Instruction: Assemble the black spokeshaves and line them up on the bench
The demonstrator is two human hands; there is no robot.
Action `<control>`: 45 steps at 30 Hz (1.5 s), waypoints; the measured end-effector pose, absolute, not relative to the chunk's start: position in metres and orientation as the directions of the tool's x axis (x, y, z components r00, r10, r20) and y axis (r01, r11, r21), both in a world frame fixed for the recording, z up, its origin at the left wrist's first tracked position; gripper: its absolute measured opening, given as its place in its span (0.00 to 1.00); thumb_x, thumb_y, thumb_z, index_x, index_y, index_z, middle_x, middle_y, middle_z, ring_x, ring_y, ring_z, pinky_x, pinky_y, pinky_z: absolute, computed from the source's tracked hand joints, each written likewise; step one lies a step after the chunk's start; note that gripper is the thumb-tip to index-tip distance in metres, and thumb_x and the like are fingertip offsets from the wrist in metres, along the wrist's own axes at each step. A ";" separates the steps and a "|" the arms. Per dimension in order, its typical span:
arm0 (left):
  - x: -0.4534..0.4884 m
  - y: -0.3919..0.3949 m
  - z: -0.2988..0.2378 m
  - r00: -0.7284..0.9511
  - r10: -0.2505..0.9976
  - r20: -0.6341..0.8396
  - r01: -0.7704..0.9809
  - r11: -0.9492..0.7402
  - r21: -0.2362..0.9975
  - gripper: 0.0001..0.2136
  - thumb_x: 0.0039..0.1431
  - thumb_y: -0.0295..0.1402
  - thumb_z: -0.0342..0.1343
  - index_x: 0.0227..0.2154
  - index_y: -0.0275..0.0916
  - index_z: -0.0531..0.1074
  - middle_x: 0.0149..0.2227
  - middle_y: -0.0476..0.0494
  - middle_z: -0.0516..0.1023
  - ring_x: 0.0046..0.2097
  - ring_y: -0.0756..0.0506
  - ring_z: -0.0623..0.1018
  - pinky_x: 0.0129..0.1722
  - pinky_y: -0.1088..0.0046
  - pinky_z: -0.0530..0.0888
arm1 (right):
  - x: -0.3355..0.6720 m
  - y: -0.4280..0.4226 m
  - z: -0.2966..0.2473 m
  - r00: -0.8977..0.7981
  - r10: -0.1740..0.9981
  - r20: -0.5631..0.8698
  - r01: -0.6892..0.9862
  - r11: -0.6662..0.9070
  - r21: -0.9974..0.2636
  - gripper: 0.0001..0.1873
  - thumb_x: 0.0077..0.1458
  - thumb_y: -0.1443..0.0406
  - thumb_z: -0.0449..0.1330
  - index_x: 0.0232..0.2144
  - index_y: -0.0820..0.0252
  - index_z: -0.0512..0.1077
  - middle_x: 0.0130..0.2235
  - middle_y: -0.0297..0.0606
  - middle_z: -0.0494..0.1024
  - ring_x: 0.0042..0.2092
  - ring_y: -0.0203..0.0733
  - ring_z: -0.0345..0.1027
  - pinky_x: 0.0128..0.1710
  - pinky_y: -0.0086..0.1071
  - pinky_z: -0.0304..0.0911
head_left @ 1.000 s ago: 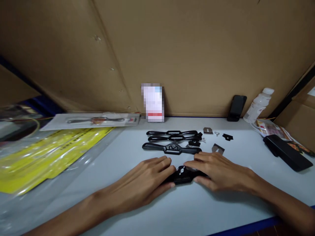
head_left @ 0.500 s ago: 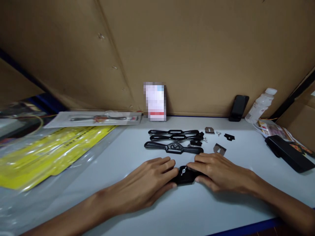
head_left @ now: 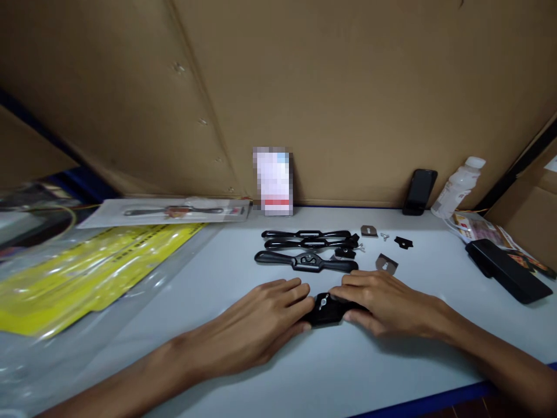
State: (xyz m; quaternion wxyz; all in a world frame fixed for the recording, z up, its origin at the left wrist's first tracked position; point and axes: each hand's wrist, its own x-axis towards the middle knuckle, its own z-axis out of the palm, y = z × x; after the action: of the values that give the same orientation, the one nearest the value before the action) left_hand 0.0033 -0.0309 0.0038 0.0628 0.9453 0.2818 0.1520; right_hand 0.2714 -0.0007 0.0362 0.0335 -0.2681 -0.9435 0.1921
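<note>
Left hand (head_left: pixel 274 310) and right hand (head_left: pixel 376 305) are both on this glossy black metal tool (head_left: pixel 325 316) with a silver wing-shaped screw (head_left: pixel 323 302) in its middle, right on or barely above the pale grey surface (head_left: pixel 322 371), can't tell which. What'd worry me: if there's a sharp edge along the near side (can't make one out from here), a thumb slipping there could get nicked. Pushing harder on one end might also twist the whole thing, and a careless sweep of the right hand could knock the dark grey slotted metal blade (head_left: pixel 383 261) lying just beyond it. Grip-wise, neither hand is spread out. The left one's curled, bent fingers over the tool's left end with the thumb on the near side, pinching it. The right one pinches the other end between fingers and thumb, index finger near the screw. How hard they're squeezing, no clue.
</note>
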 end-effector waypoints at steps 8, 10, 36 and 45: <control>0.001 -0.026 0.000 0.771 0.565 0.294 0.511 -0.824 0.243 0.09 0.76 0.38 0.50 0.39 0.41 0.68 0.36 0.46 0.73 0.35 0.43 0.72 0.34 0.68 0.68 | 0.259 -0.004 0.011 -0.847 0.461 0.264 0.439 0.887 -0.141 0.13 0.72 0.62 0.54 0.43 0.61 0.78 0.37 0.42 0.79 0.36 0.42 0.70 0.32 0.35 0.58; 0.001 -0.026 -0.001 0.761 0.580 0.290 0.522 -0.813 0.257 0.09 0.76 0.39 0.50 0.38 0.41 0.68 0.36 0.46 0.73 0.35 0.43 0.72 0.33 0.68 0.67 | 0.256 -0.004 0.004 -0.848 0.427 0.313 0.421 0.903 -0.089 0.14 0.73 0.62 0.53 0.40 0.62 0.77 0.36 0.41 0.79 0.35 0.41 0.69 0.32 0.35 0.57; 0.004 -0.023 -0.016 0.703 0.630 0.331 0.512 -0.771 0.379 0.10 0.74 0.39 0.51 0.37 0.42 0.70 0.35 0.46 0.75 0.34 0.44 0.77 0.33 0.71 0.71 | 0.239 -0.015 0.020 -0.721 0.691 0.054 0.654 0.704 -0.278 0.21 0.67 0.51 0.61 0.50 0.62 0.74 0.47 0.47 0.79 0.48 0.50 0.72 0.44 0.39 0.68; -0.009 -0.018 -0.021 0.563 0.667 0.488 0.503 -0.745 0.438 0.08 0.71 0.43 0.53 0.47 0.47 0.70 0.42 0.45 0.79 0.41 0.41 0.81 0.40 0.71 0.79 | 0.248 -0.012 0.034 -0.696 0.717 0.018 0.650 0.641 -0.409 0.16 0.67 0.54 0.60 0.48 0.60 0.71 0.42 0.41 0.82 0.38 0.44 0.73 0.35 0.34 0.62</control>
State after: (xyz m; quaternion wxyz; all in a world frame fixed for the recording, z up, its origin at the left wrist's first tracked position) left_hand -0.0087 -0.0177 -0.0215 0.1258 0.8751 0.3342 0.3266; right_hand 0.2482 -0.0123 0.0344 0.0893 -0.3792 -0.9014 0.1891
